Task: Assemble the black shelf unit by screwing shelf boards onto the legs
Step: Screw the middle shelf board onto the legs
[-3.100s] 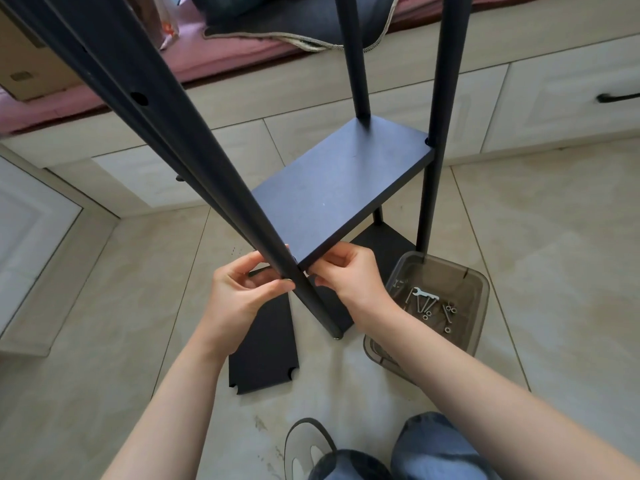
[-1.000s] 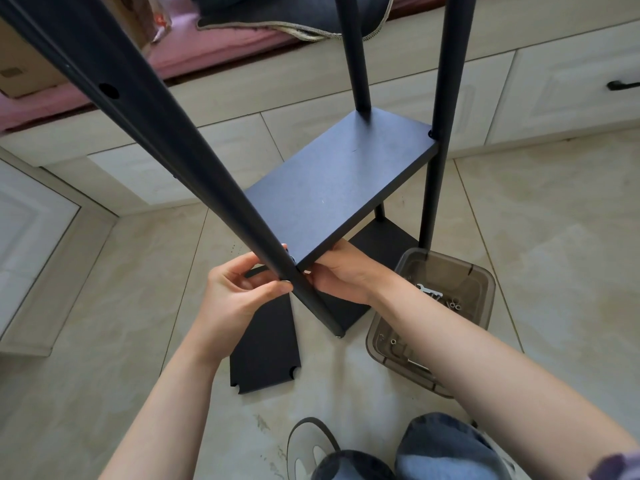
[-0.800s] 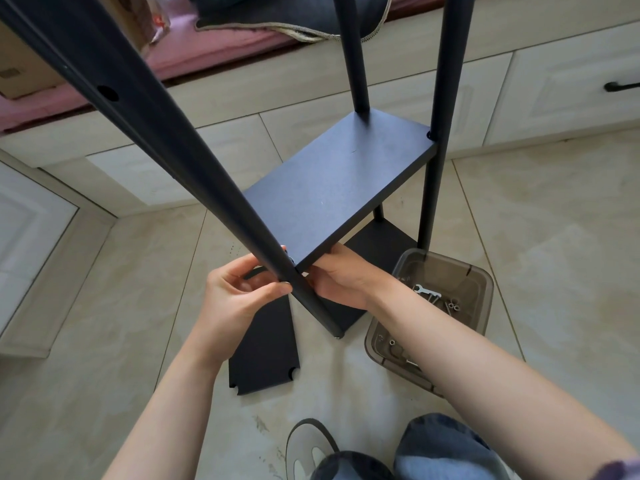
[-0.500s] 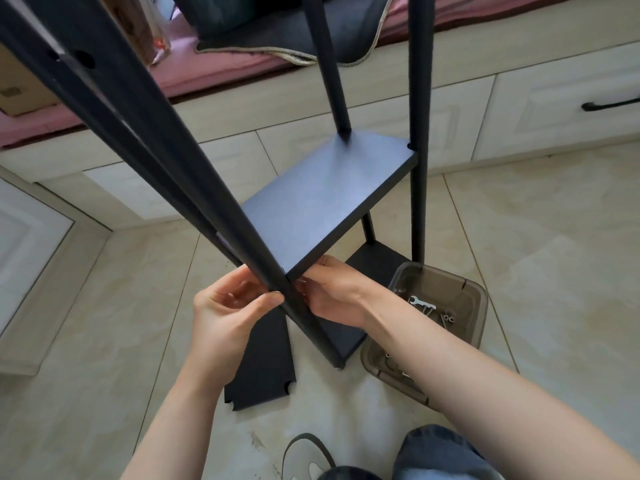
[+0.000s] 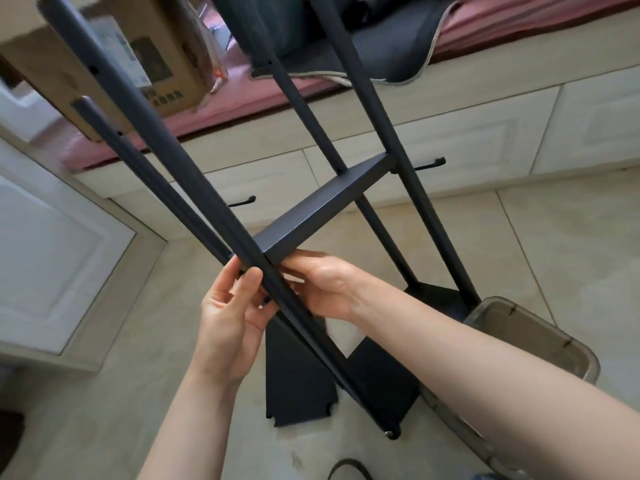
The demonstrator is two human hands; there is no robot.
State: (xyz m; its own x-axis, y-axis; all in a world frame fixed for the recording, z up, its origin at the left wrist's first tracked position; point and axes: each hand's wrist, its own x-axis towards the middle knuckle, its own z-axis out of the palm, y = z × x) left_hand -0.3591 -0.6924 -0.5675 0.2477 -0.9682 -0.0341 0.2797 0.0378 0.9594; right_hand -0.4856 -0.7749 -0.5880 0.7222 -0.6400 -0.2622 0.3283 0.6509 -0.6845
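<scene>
The black shelf unit stands tilted in front of me, with one shelf board (image 5: 322,206) fixed between its legs and seen almost edge-on. The near leg (image 5: 166,143) runs from top left down to a foot on the floor. My left hand (image 5: 232,317) grips this leg at the board's near corner, thumb on the front and fingers behind. My right hand (image 5: 322,285) holds the same corner of the shelf board from below, fingers curled under it. The joint itself is hidden by the leg and my fingers. A loose black board (image 5: 298,386) lies flat on the floor beneath.
A clear plastic bin (image 5: 519,337) sits on the tiled floor at the right, beside the unit's feet. A cardboard box (image 5: 156,46) and a dark cushion rest on the pink bench behind. White drawers with black handles line the back. White cabinet panel at left.
My view has dropped lower and closer, so the shelf board now looks edge-on. Both hands stay at the near corner, the right one now cupping the board from below.
</scene>
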